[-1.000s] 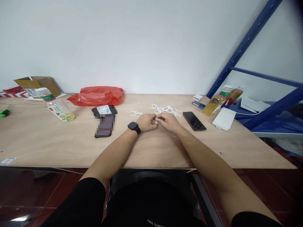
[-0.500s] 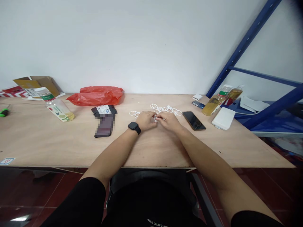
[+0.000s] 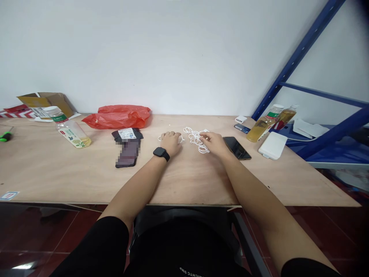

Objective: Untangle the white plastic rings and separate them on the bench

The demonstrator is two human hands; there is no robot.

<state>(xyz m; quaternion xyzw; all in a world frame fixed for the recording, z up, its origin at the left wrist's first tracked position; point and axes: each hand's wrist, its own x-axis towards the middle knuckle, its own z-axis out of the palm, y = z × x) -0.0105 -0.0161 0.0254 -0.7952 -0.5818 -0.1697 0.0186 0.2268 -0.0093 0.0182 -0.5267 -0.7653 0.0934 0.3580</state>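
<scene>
My left hand, with a black watch on its wrist, lies palm down over a small group of white rings. Its fingers are bent and slightly apart, and they hide part of that group. A thin white ring shows beside its thumb. To the right, my right hand is at the edge of a larger pile of linked-looking white rings, thumb and fingertips closed on one of them. Several rings lie just below these fingertips.
A phone lies right of my right hand, near a white case and a drink bottle. On the left are a dark packet, a red plastic bag and another bottle. Blue shelving stands at right.
My hands were together around a small white piece and have now parted. The left moved left onto the small group; the right moved right to the pile, where some rings have shifted nearer me.
</scene>
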